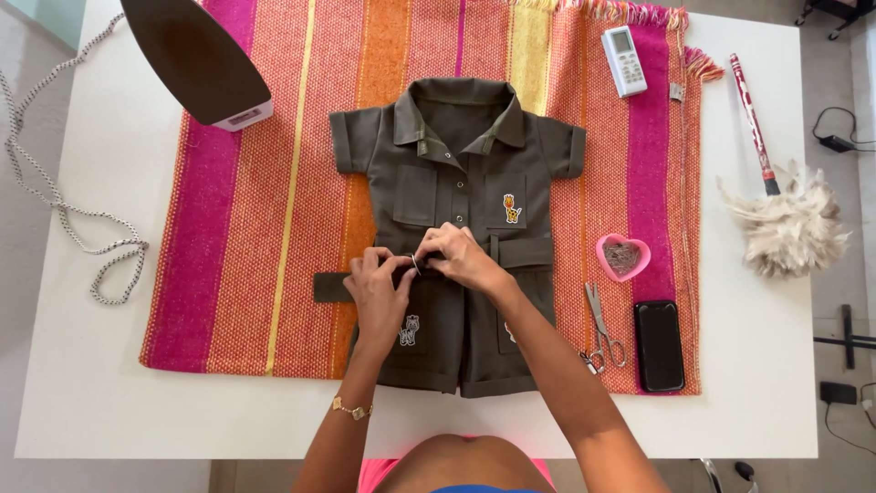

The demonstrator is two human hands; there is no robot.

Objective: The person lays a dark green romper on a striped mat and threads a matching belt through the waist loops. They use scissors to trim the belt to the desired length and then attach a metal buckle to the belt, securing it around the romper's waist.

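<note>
A small olive-green child's romper [456, 173] lies flat, collar away from me, on a striped pink and orange cloth [274, 210]. It has a giraffe patch on the chest and a belt [333, 286] at the waist. My left hand [379, 292] and my right hand [461, 256] meet at the waist. Both pinch the belt around a small metal ring buckle [415, 264]. The belt's loose end sticks out to the left of the garment.
An iron [196, 59] stands at the back left, its braided cord [64, 210] trailing over the white table [100, 365]. To the right lie a remote control [624, 60], a pink heart-shaped dish of pins [622, 256], scissors [602, 329], a black phone [659, 345] and a feather duster [780, 210].
</note>
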